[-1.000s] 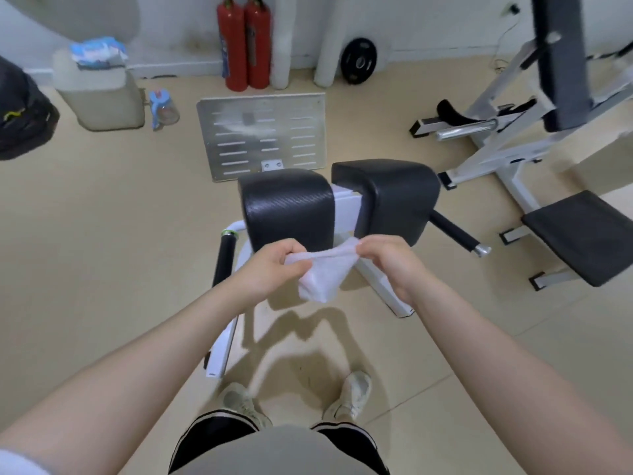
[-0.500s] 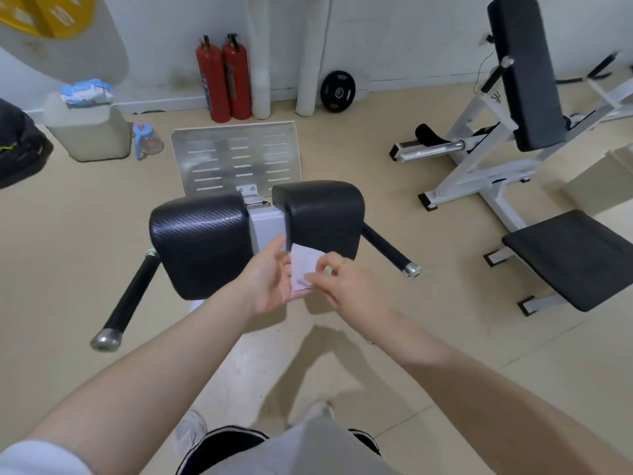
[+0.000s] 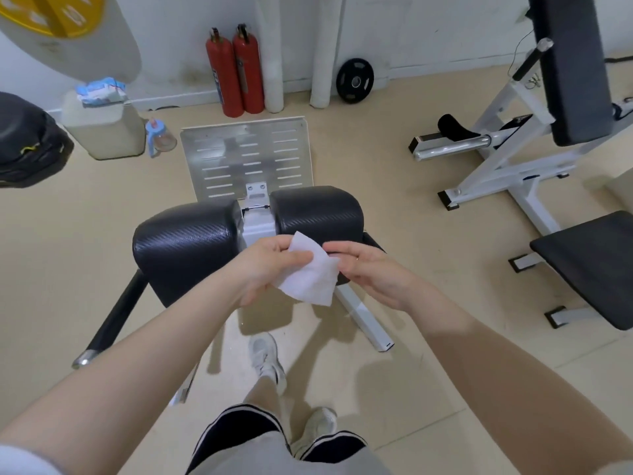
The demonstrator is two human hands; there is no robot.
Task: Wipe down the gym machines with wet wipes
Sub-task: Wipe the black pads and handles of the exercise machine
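At frame centre, the twin black pads (image 3: 246, 231) of the machine have been brought closer than a second ago. The wet wipe (image 3: 310, 274), earlier stretched out, is now folded flat, pinched by the left hand (image 3: 270, 265) and right hand (image 3: 368, 272); wiping seems imminent.

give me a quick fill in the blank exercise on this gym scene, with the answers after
1. Both hands, left and right, hold a white ____ in front of the pads.
2. The two fire extinguishers by the wall are ____ in colour.
3. The machine has ____ black pads, side by side.
4. The weight plate leans against the ____.

Missing words: wipe; red; two; wall
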